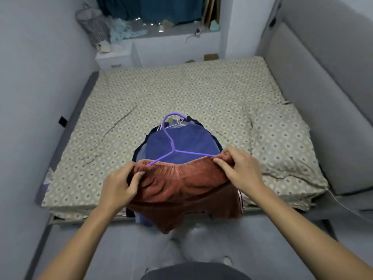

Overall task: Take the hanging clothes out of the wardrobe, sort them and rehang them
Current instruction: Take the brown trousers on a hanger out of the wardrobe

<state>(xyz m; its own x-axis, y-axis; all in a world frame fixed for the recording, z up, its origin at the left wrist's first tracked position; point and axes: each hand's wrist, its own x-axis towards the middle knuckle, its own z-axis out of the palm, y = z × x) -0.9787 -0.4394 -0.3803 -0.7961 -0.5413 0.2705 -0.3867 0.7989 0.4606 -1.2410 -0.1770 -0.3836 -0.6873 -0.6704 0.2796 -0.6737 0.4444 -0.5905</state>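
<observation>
Evidently the clothes pile [179,142] is already out, at frame centre on the bed [201,93]. Left hand [119,184] and right hand [240,166] each pinch the rust garment [185,188] on its purple hanger [173,150]. Sorting and rehanging remain.

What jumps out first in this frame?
A rust-brown garment held up at the bed's near edge, left hand and right hand gripping its top corners. A purple hanger sticks out of it, lying over a blue garment on the pile. Behind, the patterned bedsheet fills mid-frame.

Rust-brown garment [181,188], purple hanger [173,150], blue garment [181,138].
</observation>
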